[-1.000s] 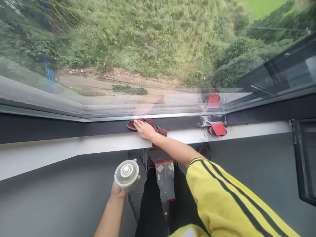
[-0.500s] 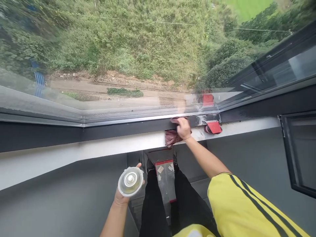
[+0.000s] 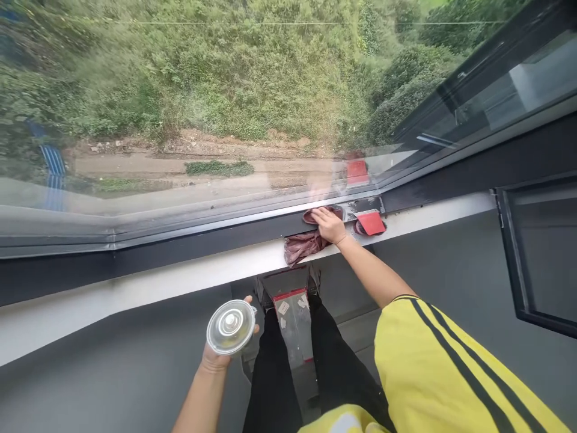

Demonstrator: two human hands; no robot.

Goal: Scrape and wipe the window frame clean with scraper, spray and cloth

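Your right hand (image 3: pixel 330 224) still presses the maroon cloth (image 3: pixel 303 245) flat, now nearer the red item (image 3: pixel 370 223), perhaps a scraper. Your left hand (image 3: pixel 216 355) stays clenched around the can (image 3: pixel 231 326).

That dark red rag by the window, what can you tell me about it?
The rag is a dark maroon cloth, soft and crumpled into folds. It lies on the window ledge, one end on the dark frame strip under the glass, the other draped over the white edge. The right hand presses down on its upper part. A red object sits just to its right.
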